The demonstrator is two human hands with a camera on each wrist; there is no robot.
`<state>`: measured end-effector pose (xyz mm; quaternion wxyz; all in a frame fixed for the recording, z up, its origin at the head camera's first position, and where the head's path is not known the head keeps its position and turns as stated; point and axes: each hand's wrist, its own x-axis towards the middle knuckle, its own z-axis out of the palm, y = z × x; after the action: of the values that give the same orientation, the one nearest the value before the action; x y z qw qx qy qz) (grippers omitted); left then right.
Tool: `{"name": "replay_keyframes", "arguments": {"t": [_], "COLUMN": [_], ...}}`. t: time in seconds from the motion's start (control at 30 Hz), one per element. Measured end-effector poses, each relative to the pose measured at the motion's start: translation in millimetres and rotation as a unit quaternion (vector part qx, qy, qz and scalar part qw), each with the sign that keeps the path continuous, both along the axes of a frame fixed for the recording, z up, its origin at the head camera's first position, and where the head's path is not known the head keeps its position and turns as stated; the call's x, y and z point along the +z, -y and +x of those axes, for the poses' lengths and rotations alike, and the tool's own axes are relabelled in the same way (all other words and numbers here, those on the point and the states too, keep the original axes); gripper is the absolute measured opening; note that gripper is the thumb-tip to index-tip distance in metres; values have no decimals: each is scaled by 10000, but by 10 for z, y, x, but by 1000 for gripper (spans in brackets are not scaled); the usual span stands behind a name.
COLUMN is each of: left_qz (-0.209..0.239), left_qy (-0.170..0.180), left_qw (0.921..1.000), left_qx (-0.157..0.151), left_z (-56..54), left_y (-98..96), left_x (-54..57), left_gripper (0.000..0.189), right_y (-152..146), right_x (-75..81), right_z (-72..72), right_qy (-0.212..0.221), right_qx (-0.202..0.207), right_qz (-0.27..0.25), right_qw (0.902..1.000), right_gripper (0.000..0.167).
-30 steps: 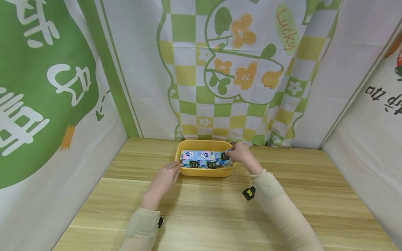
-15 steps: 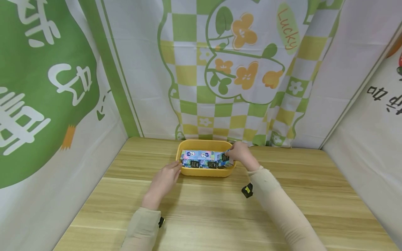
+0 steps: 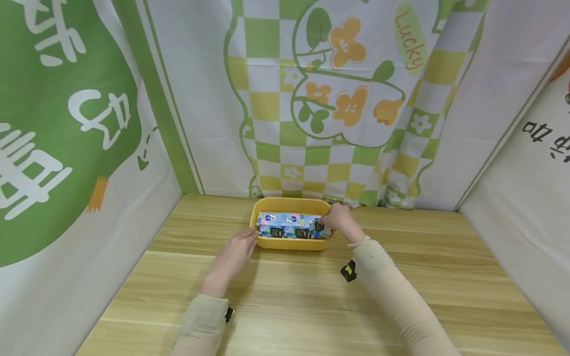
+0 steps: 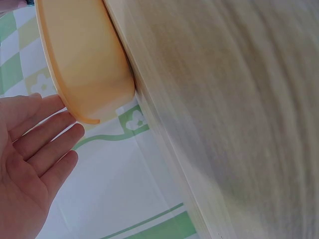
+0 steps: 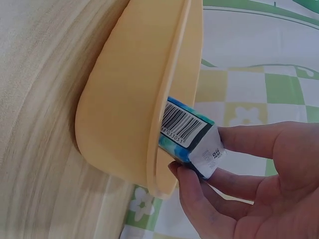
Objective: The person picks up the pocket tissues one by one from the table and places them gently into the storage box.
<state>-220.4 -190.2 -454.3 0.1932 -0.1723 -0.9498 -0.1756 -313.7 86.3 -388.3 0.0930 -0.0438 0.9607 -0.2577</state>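
Observation:
A yellow oval basket (image 3: 291,244) stands on the table against the back curtain and holds several small blue printed packs (image 3: 276,220) laid side by side. My left hand (image 3: 233,254) is at its near left end. In the left wrist view, straight fingers (image 4: 55,144) touch the rim of the yellow wall (image 4: 84,55). At the right end, my right hand (image 3: 340,220) pinches another blue pack (image 5: 187,132) between thumb and fingers. That pack shows a barcode and a white end in the right wrist view, lies partly inside the rim, and is tilted there.
The wooden table (image 3: 285,306) spreads in front of and beside the basket. A checked, flowered curtain (image 3: 329,173) hangs close behind it. Printed cloth walls (image 3: 525,207) stand to the left and right.
The right hand has lowered slightly and turned the pinched pack, so it now lines up more with the others in the basket. The left hand stays at the basket's left end.

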Motion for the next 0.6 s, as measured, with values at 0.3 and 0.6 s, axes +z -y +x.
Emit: {"name": "replay_keyframes", "arguments": {"t": [0.3,0.6], "left_qz": [-20,-65], "left_qy": [23,29], "left_qw": [10000,10000], "left_qx": [15,30], "left_z": [-9,5], "left_y": [1,-3], "left_x": [-7,7], "left_gripper": [27,27], "right_y": [11,13], "right_x": [-17,-57], "right_z": [0,-14], "right_qy": [-62,-36], "right_qx": [-24,-40], "right_qz": [-101,-37], "right_qw": [9999,10000], "right_gripper": [26,25]}}
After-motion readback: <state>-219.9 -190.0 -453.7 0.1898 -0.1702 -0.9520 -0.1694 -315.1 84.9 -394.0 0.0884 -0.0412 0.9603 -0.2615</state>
